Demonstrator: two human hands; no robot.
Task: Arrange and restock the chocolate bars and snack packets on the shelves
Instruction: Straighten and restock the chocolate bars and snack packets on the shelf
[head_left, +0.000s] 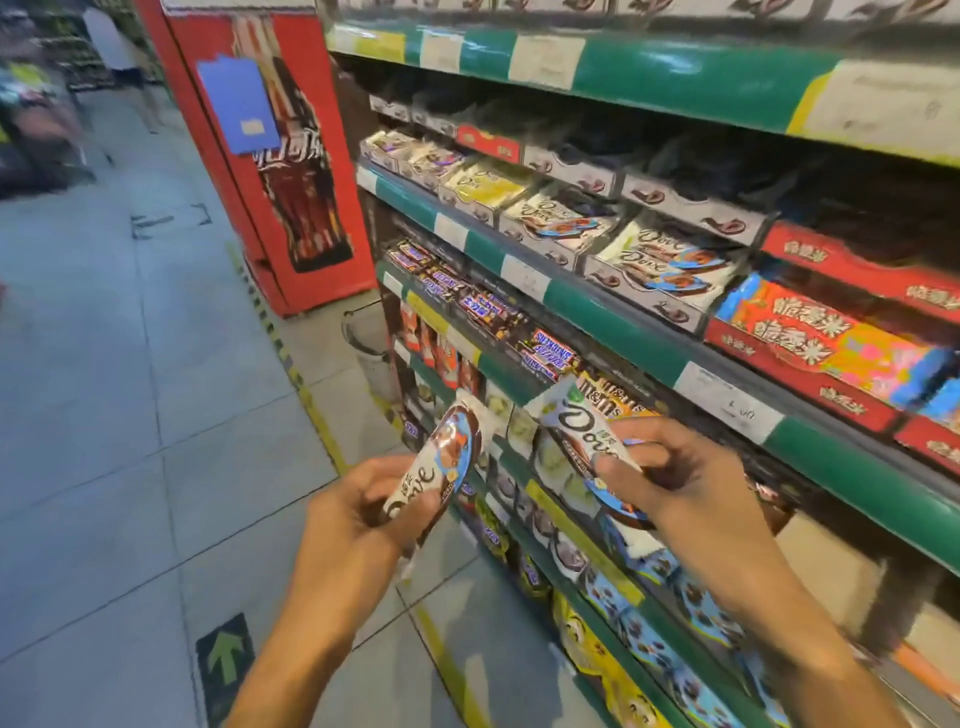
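Each hand holds one white Dove chocolate bar in front of the shelving. The left hand (358, 512) has its grip curled round the lower end of the left Dove bar (441, 462), which tilts up toward the shelves. The right hand (670, 478) pinches the right Dove bar (582, 431) just beside the green shelf edge (613, 332), its top corner overlapping the M&M's packets (613, 400). Above, Dove display boxes (660, 270) sit at the shelf lip, Snickers bars (550, 353) below them. To the left, tiled floor (130, 389) lies open up to the red cola cooler (270, 156).
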